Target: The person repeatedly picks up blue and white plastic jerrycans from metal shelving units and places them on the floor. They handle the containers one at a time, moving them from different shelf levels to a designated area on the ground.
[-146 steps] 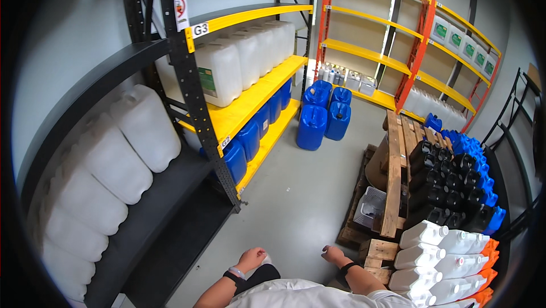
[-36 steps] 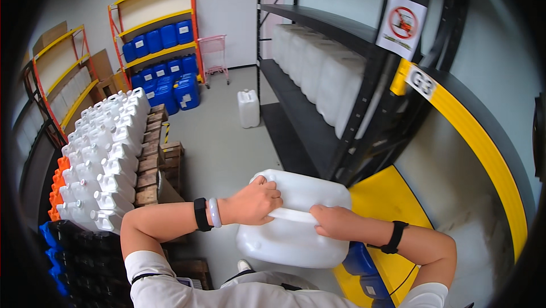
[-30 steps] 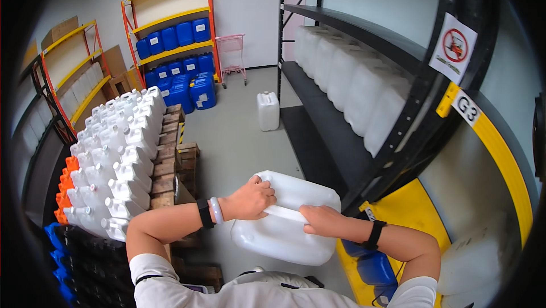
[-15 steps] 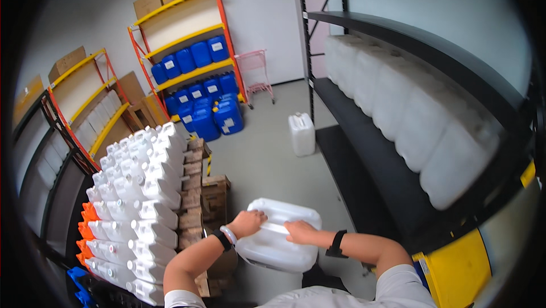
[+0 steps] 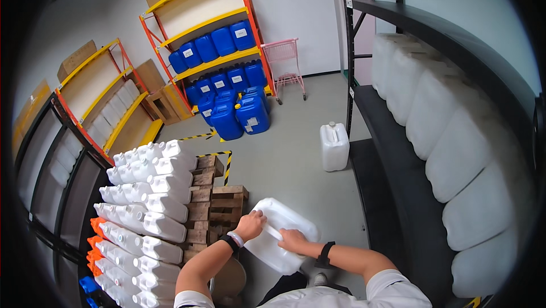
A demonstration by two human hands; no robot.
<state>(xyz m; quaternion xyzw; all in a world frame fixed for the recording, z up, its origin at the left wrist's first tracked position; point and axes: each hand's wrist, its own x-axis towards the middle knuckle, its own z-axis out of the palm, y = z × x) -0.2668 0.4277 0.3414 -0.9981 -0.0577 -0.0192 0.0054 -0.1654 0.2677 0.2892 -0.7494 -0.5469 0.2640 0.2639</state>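
Note:
In front of my body hangs a translucent white plastic jerrycan (image 5: 294,221), tilted, its handle side turned up toward me. My left hand (image 5: 250,225) is closed around one end of the handle bar. The fingers of my right hand (image 5: 293,241) wrap the other end of the same bar. The rest of the can is below my hands and off the floor. To the left, stacked white jerrycans (image 5: 165,225) fill a wooden pallet (image 5: 200,217). Another white jerrycan (image 5: 334,147) stands upright on the floor ahead.
A black rack (image 5: 392,166) on the right carries a row of large white jerrycans (image 5: 455,177). Blue jerrycans (image 5: 224,120) sit on and before an orange-and-yellow rack (image 5: 207,68) at the back, beside a pink cart (image 5: 282,60). Striped floor tape (image 5: 228,166) borders the pallet.
My view has swung left, so the room sits farther right in the picture. The held jerrycan has turned, its handle now slanting. Both hands still grip it.

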